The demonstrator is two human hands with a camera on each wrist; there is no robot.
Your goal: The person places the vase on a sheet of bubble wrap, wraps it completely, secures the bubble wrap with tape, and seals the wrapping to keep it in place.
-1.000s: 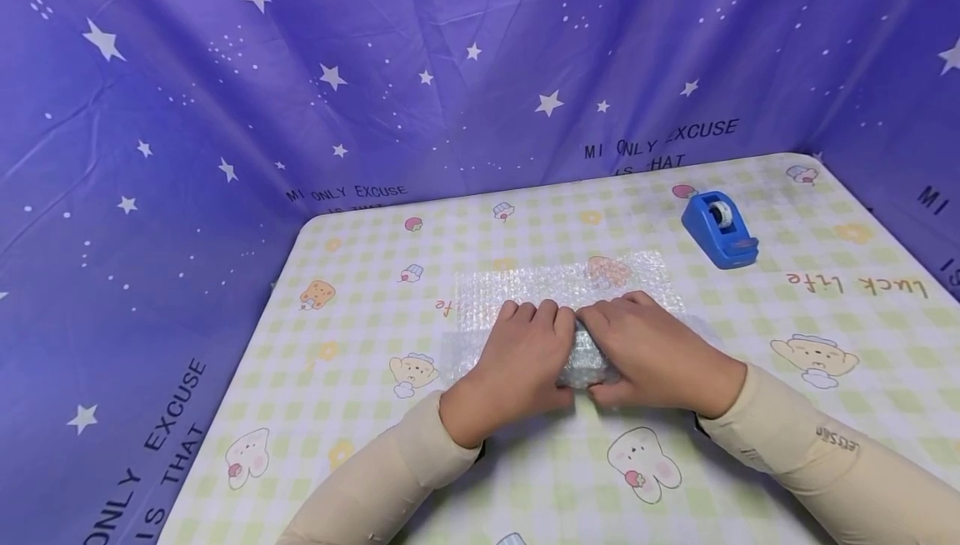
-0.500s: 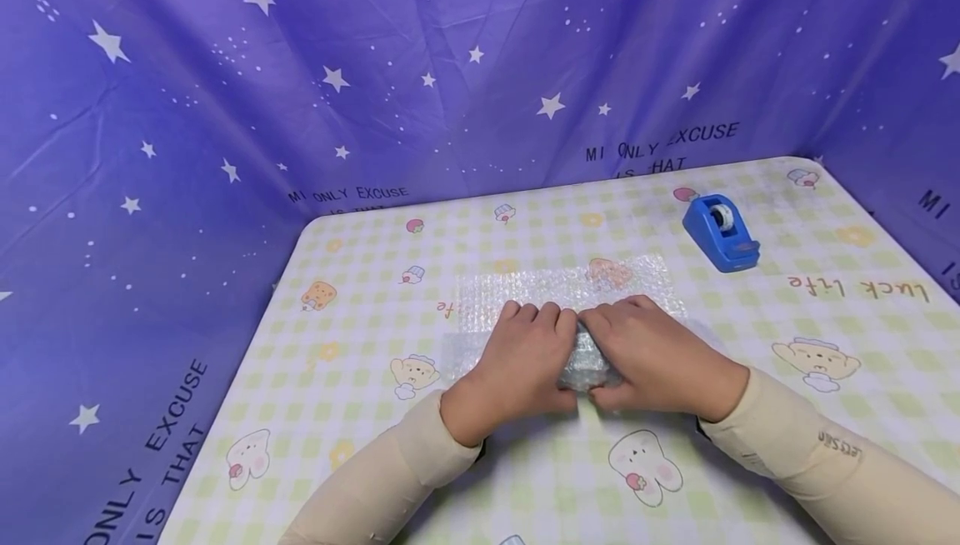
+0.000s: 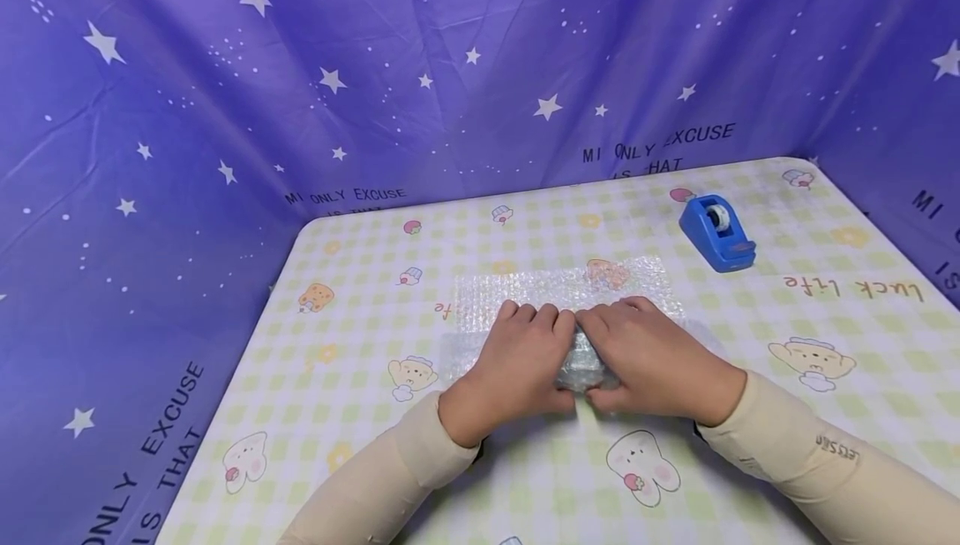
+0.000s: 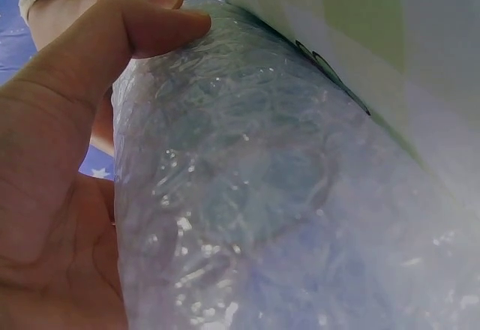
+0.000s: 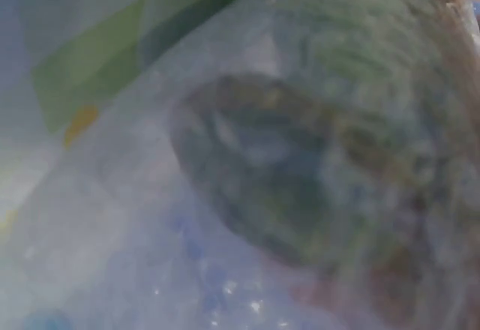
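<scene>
Two hands work side by side in my head view, the left grip and the right grip, each clamped on a roll of bubble wrap, fingers curled over its top and thumb on its near side. I see the bundle's middle in the gap between them. Just beyond both, a flat stretch of bubble wrap lies on the checked worktop. Farther out, past the right grip and well apart from it, I have a blue tape dispenser holding a white tape roll. A printed rabbit sits on my side of the right grip. Through the film beside the left grip, my wrist view shows a rounded outline; I cannot tell what it is. My right wrist picture is blurred.
</scene>
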